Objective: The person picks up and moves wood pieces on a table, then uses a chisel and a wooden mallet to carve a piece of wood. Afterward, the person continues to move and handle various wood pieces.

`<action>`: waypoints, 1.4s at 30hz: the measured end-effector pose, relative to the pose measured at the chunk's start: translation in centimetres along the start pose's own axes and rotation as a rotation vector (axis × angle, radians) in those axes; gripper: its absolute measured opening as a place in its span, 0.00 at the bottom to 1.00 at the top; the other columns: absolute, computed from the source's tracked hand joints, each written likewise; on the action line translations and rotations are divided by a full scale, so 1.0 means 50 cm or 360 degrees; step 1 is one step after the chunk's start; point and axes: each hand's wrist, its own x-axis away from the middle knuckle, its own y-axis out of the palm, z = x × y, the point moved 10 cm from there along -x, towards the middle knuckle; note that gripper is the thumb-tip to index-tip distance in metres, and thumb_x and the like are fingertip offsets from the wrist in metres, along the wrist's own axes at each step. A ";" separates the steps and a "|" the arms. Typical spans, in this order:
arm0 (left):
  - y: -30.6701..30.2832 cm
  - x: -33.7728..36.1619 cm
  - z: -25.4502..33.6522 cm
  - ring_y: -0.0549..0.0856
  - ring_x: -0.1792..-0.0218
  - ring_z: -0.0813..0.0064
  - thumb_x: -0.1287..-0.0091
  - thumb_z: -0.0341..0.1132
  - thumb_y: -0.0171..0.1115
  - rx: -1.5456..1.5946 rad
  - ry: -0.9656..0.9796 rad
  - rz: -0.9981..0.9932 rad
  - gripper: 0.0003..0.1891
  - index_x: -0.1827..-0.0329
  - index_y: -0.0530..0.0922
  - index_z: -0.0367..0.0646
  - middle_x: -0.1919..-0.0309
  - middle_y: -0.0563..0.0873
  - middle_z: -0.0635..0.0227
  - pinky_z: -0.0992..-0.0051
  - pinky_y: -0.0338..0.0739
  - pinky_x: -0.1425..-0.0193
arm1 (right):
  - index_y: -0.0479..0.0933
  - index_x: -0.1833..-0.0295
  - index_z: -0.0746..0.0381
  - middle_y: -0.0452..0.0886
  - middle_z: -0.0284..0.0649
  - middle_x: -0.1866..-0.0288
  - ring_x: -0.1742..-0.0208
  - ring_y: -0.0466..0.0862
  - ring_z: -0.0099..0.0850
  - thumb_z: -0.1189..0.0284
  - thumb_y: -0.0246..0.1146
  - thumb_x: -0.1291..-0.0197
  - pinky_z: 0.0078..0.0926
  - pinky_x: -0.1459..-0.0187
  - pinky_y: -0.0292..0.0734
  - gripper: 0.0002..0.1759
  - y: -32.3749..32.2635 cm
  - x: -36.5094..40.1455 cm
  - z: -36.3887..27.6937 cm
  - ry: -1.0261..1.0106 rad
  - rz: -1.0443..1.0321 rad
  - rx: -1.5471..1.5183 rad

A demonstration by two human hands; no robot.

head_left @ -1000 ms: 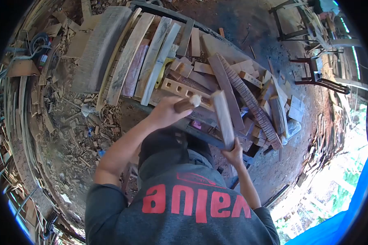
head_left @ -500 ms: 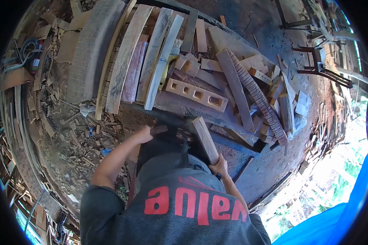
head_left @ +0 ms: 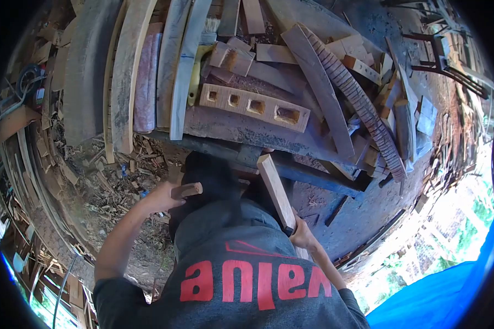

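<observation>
My left hand (head_left: 162,197) is closed around a short brown wooden handle (head_left: 187,189), held low beside my body below the bench edge. My right hand (head_left: 302,236) grips the lower end of a pale wooden slat (head_left: 276,191), which points up and to the left towards the dark front edge of the workbench (head_left: 241,134). On the bench just beyond lies a long wooden block with several square mortise holes (head_left: 252,105). My grey shirt with red lettering (head_left: 247,274) fills the bottom of the view.
Long curved planks (head_left: 132,66) lie side by side on the bench's left half. A notched carved strip (head_left: 359,101) and many offcuts are heaped on its right. Wood scraps litter the ground at left (head_left: 99,175). Metal frames (head_left: 450,60) stand far right.
Both hands have dropped from over the bench to below its front edge. The handle came down and left, the slat swung down towards my body, and the view has shifted closer to the bench.
</observation>
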 end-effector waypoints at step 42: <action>0.025 -0.106 0.199 0.86 0.60 0.56 0.43 0.42 0.73 -0.0342 0.1168 0.0755 0.16 0.57 0.82 0.44 0.66 0.86 0.58 0.63 0.78 0.56 | 0.71 0.54 0.65 0.78 0.49 0.69 0.65 0.81 0.38 0.62 0.77 0.61 0.36 0.60 0.76 0.31 -0.009 -0.077 0.023 -0.0788 0.0963 0.0437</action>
